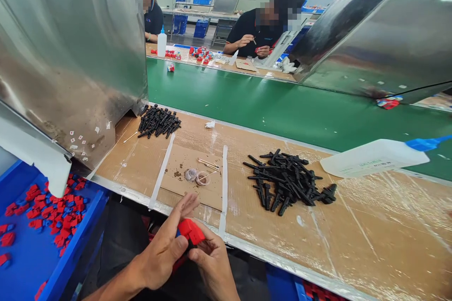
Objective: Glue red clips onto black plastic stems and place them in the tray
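Note:
Near the table's front edge, my left hand and my right hand come together around a red plastic part. Its top is blocky, with a little blue and black showing beneath. My left thumb presses its near side and the left fingers lie along its far left side. The right thumb and curled fingers grip it from the right. My palms hide its lower portion. Just beyond the hands, a cardboard sheet carries two small round dishes, one a clear dish, and a few cotton swabs.
Black plastic pieces lie in a right pile and a far-left pile. A white bottle lies toward the right. Red and blue parts fill a blue bin. Past the green belt, a co-worker handles parts.

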Demonstrator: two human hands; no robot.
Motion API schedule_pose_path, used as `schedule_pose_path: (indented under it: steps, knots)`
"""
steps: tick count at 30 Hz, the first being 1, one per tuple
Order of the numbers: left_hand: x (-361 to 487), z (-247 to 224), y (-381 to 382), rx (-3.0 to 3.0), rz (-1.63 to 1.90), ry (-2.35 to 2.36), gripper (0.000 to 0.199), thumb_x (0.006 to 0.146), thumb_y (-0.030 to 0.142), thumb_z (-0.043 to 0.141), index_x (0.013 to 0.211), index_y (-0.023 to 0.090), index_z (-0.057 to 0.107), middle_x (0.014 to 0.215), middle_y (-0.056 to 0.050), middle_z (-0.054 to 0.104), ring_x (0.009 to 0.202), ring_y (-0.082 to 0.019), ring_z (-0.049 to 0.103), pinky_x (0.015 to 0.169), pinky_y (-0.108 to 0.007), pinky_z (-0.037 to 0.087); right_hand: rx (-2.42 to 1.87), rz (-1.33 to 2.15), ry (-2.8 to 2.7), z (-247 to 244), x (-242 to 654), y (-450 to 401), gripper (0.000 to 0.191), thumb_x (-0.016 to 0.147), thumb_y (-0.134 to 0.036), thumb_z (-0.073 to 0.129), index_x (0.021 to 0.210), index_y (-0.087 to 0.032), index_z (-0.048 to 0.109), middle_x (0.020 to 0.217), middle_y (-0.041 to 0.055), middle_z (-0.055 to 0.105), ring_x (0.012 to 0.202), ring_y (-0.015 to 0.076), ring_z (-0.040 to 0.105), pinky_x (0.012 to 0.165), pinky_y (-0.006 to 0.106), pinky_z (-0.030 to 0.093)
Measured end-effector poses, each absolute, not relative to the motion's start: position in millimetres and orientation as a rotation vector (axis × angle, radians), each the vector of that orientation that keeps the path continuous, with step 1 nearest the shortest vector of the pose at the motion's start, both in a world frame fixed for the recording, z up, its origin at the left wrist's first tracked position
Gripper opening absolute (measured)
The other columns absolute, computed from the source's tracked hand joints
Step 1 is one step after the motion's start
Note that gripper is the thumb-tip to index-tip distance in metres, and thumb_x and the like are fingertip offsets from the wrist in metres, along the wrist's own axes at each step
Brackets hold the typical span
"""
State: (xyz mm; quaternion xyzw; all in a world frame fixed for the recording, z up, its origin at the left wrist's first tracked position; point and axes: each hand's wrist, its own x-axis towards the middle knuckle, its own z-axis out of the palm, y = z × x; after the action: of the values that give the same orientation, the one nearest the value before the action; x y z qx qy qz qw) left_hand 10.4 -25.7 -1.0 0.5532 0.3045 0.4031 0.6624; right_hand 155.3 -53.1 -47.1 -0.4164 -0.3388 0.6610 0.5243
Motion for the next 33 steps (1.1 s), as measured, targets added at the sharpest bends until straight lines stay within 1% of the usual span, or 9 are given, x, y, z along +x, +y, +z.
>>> schedule_pose_path:
  steps: [3, 6, 11, 14, 18, 21, 24, 28, 33]
  knots:
    - [10, 0, -30, 1.345, 0.856, 0.911, 0.049, 0.096, 0.04, 0.049, 0.143, 0.029, 0.044, 0.144, -0.009, 0.048, 0.125, -0.026, 0.05, 0.106, -0.037, 0.037, -1.051, 1.45, -0.758, -53, 166, -55, 0.066, 0.056, -0.056, 0.086, 0.112, -0.025, 0.073, 0.103, 0.0086, 0.075, 0.098, 0.0312, 0.068, 0.088, 0.041, 0.054]
    - [9, -4, -30, 1.445, 0.771, 0.964, 0.038, 0.094, 0.035, 0.054, 0.131, 0.028, 0.055, 0.128, -0.008, 0.06, 0.111, -0.024, 0.057, 0.098, -0.031, 0.042, -1.119, 1.323, -0.731, -55, 174, -56, 0.066, 0.052, -0.055, 0.087, 0.109, -0.025, 0.075, 0.105, 0.0088, 0.074, 0.099, 0.0307, 0.067, 0.087, 0.039, 0.054]
    - [9, -4, -24, 1.525, 0.657, 0.894, 0.049, 0.092, 0.034, 0.057, 0.14, 0.029, 0.05, 0.126, -0.007, 0.063, 0.108, -0.024, 0.06, 0.097, -0.03, 0.042, -1.137, 1.246, -0.722, -61, 177, -60, 0.065, 0.049, -0.053, 0.089, 0.107, -0.026, 0.075, 0.108, 0.0078, 0.073, 0.098, 0.0286, 0.068, 0.086, 0.036, 0.055]
    - [10, 1, -20, 1.525, 0.615, 0.851, 0.052, 0.093, 0.034, 0.055, 0.144, 0.03, 0.046, 0.123, -0.007, 0.065, 0.106, -0.024, 0.061, 0.095, -0.03, 0.043, -1.157, 1.192, -0.727, -63, 176, -62, 0.065, 0.05, -0.053, 0.089, 0.108, -0.028, 0.075, 0.116, 0.0079, 0.071, 0.106, 0.0292, 0.065, 0.091, 0.036, 0.054]
    - [10, 8, -17, 1.522, 0.606, 0.851, 0.048, 0.094, 0.033, 0.054, 0.142, 0.031, 0.049, 0.118, -0.007, 0.067, 0.101, -0.023, 0.062, 0.092, -0.029, 0.044, -1.214, 1.104, -0.844, -55, 179, -62, 0.063, 0.052, -0.051, 0.089, 0.11, -0.029, 0.075, 0.126, 0.0084, 0.066, 0.117, 0.0316, 0.061, 0.096, 0.038, 0.051]
    - [8, 8, -18, 1.493, 0.621, 0.842, 0.049, 0.092, 0.03, 0.056, 0.141, 0.032, 0.05, 0.116, -0.007, 0.068, 0.103, -0.024, 0.061, 0.092, -0.03, 0.044, -1.232, 1.11, -0.941, -45, 183, -62, 0.064, 0.055, -0.05, 0.088, 0.114, -0.029, 0.073, 0.119, 0.0093, 0.07, 0.116, 0.033, 0.061, 0.099, 0.043, 0.049]
    - [6, 5, -20, 1.457, 0.667, 0.813, 0.048, 0.089, 0.027, 0.061, 0.136, 0.031, 0.055, 0.123, -0.007, 0.067, 0.107, -0.026, 0.061, 0.095, -0.033, 0.044, -1.185, 1.112, -0.972, -39, 185, -60, 0.061, 0.052, -0.055, 0.086, 0.106, -0.029, 0.075, 0.105, 0.0083, 0.075, 0.112, 0.0333, 0.064, 0.099, 0.044, 0.049]
    - [7, 2, -24, 1.376, 0.693, 0.797, 0.046, 0.087, 0.024, 0.063, 0.133, 0.03, 0.058, 0.131, -0.006, 0.063, 0.119, -0.029, 0.057, 0.102, -0.035, 0.04, -1.164, 1.113, -0.946, -39, 184, -59, 0.061, 0.047, -0.056, 0.086, 0.102, -0.031, 0.076, 0.101, 0.0058, 0.076, 0.108, 0.0304, 0.066, 0.096, 0.039, 0.051]
    - [13, -3, -31, 1.276, 0.737, 0.787, 0.038, 0.089, 0.022, 0.059, 0.127, 0.021, 0.064, 0.12, -0.014, 0.067, 0.11, -0.032, 0.061, 0.099, -0.036, 0.039, -1.18, 1.042, -0.918, -41, 180, -64, 0.051, 0.053, -0.052, 0.086, 0.097, -0.029, 0.077, 0.094, 0.0046, 0.075, 0.093, 0.0259, 0.068, 0.087, 0.035, 0.054]
